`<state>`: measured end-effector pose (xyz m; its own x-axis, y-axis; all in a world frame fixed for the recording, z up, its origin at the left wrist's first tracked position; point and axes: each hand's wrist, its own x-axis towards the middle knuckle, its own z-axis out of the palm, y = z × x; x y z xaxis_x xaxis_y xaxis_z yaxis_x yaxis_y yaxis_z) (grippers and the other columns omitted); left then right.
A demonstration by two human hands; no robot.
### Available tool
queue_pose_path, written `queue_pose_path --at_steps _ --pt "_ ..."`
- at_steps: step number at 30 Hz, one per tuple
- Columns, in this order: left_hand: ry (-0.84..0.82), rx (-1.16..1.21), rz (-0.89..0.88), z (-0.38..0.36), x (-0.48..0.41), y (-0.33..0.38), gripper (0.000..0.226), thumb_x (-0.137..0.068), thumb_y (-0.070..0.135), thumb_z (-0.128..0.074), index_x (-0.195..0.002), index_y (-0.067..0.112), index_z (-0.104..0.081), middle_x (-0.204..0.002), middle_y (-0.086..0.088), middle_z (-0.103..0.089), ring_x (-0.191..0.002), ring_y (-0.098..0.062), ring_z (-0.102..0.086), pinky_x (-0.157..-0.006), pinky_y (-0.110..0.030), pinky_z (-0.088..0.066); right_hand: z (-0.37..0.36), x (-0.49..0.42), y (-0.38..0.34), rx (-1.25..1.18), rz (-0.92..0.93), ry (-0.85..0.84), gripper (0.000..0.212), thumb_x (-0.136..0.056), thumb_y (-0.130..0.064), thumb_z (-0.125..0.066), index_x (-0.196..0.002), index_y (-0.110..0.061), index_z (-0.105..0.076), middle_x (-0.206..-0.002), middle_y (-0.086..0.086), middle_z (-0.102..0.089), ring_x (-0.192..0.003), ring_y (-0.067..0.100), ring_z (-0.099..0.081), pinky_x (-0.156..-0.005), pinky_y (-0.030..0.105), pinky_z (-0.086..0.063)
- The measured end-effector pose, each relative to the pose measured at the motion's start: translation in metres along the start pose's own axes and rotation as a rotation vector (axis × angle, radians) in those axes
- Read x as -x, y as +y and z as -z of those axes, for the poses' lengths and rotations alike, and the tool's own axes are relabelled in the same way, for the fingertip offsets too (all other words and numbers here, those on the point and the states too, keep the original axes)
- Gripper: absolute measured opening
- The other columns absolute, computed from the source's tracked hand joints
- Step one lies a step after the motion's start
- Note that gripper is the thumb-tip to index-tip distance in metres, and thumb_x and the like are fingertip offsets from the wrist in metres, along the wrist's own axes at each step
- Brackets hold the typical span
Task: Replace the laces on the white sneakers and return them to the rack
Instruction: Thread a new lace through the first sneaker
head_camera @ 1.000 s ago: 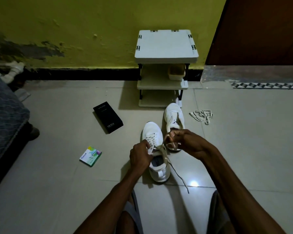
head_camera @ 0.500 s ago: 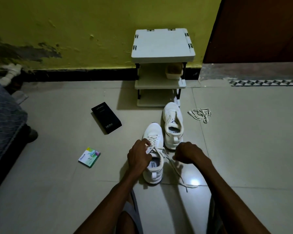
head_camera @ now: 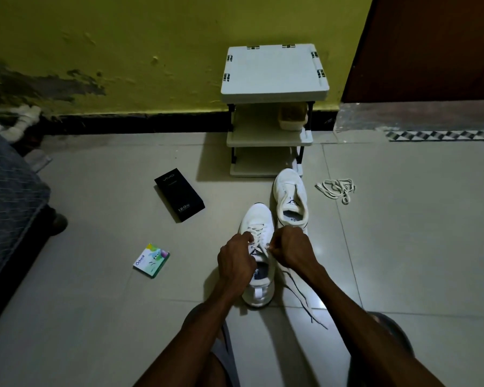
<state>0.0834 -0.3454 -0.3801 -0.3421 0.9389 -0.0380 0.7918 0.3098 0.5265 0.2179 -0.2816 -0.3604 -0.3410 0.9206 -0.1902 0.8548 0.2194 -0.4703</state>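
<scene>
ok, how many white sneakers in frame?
2. Near sneaker, left hand and right hand on its laces; far sneaker just beyond, to the right, toe by the rack base. None visible on the shelves.

From the seated person's head, the single wide-angle camera looks forward and down across the tiled floor [head_camera: 403, 247], forearms close below, the rack [head_camera: 274, 71] and yellow wall [head_camera: 151, 37] farther ahead.

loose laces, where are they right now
Head view: the loose laces lie bunched on the floor, right of the unlaced sneaker, near the right foot of the shoe rack.
</scene>
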Motion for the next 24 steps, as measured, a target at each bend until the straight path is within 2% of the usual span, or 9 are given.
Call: queue_pose_path --at_steps 4,7,9,11,13,15,18,22,24 --pt "0.025 -0.036 0.016 0.0 0.001 0.002 0.035 -0.082 0.011 -0.068 -0.116 0.02 -0.066 -0.113 -0.005 -0.065 -0.1 -0.028 -0.065 -0.082 -0.031 -0.049 0.009 -0.004 0.002 -0.022 -0.124 -0.041 0.015 -0.08 -0.021 -0.071 -0.073 -0.008 -0.07 -0.068 0.007 -0.069 -0.063 0.021 -0.064 -0.05 0.021 -0.038" --pt "0.0 -0.05 0.019 0.001 0.003 0.005 0.036 -0.085 0.015 -0.067 -0.121 0.02 -0.062 -0.113 -0.005 -0.062 -0.101 -0.028 -0.063 -0.081 -0.032 -0.049 0.022 -0.001 0.002 -0.064 -0.163 -0.184 0.021 -0.083 -0.026 -0.072 -0.081 -0.005 -0.075 -0.075 0.008 -0.071 -0.074 0.023 -0.067 -0.055 0.023 -0.04" --pt "-0.055 -0.106 0.032 0.003 0.003 0.007 0.04 -0.085 0.018 -0.066 -0.124 0.023 -0.057 -0.116 -0.005 -0.057 -0.104 -0.027 -0.061 -0.082 -0.034 -0.049 0.04 0.003 -0.004 -0.138 -0.188 -0.29 0.022 -0.086 -0.026 -0.071 -0.087 -0.005 -0.076 -0.08 0.008 -0.071 -0.072 0.021 -0.064 -0.059 0.023 -0.042" --pt "-0.15 -0.159 0.054 0.005 0.0 0.009 0.047 -0.084 0.022 -0.067 -0.128 0.024 -0.051 -0.121 -0.006 -0.051 -0.108 -0.028 -0.056 -0.084 -0.036 -0.048 0.065 0.008 -0.013 -0.245 -0.196 -0.356 0.02 -0.09 -0.023 -0.067 -0.081 -0.006 -0.075 -0.077 0.008 -0.068 -0.064 0.017 -0.056 -0.052 0.019 -0.041" --pt "-0.263 -0.105 0.041 0.011 -0.009 0.014 0.05 -0.08 0.024 -0.071 -0.126 0.024 -0.052 -0.122 -0.006 -0.047 -0.11 -0.028 -0.053 -0.084 -0.034 -0.046 0.091 0.013 -0.024 -0.298 -0.161 -0.369 0.023 -0.093 -0.02 -0.063 -0.074 -0.012 -0.071 -0.067 0.001 -0.064 -0.057 0.007 -0.054 -0.046 0.011 -0.037" --pt "-0.372 0.062 -0.036 0.024 -0.021 0.022 0.04 -0.078 0.02 -0.074 -0.116 0.025 -0.061 -0.112 -0.004 -0.053 -0.102 -0.024 -0.057 -0.081 -0.027 -0.046 0.11 0.016 -0.033 -0.31 -0.112 -0.321 0.023 -0.093 -0.016 -0.062 -0.072 -0.012 -0.071 -0.061 -0.007 -0.06 -0.055 -0.001 -0.051 -0.046 0.008 -0.035" --pt "-0.505 0.189 -0.183 0.05 -0.034 0.037 0.007 -0.084 0.019 -0.07 -0.09 0.024 -0.071 -0.085 0.001 -0.066 -0.081 -0.017 -0.061 -0.071 -0.023 -0.046 0.124 0.017 -0.038 -0.293 -0.052 -0.265 0.021 -0.093 -0.019 -0.063 -0.081 -0.005 -0.074 -0.069 0.001 -0.064 -0.062 0.008 -0.053 -0.055 0.017 -0.038" --pt "-0.396 0.242 -0.192 0.08 -0.048 0.046 0.011 -0.088 0.023 -0.067 -0.08 0.017 -0.071 -0.079 -0.004 -0.07 -0.061 -0.01 -0.059 -0.062 -0.024 -0.048 0.125 0.019 -0.029 -0.121 0.012 -0.316 0.011 -0.085 -0.013 -0.069 -0.074 -0.015 -0.072 -0.066 0.0 -0.063 -0.064 0.012 -0.057 -0.063 0.027 -0.048" --pt "-0.346 0.28 -0.154 0.092 -0.054 0.044 0.01 -0.088 0.017 -0.066 -0.081 0.012 -0.071 -0.076 -0.007 -0.07 -0.055 -0.007 -0.057 -0.053 -0.016 -0.045 0.117 0.018 -0.019 -0.004 0.018 -0.35 0.014 -0.083 -0.014 -0.072 -0.07 -0.019 -0.071 -0.065 -0.001 -0.068 -0.066 0.016 -0.065 -0.068 0.031 -0.056"
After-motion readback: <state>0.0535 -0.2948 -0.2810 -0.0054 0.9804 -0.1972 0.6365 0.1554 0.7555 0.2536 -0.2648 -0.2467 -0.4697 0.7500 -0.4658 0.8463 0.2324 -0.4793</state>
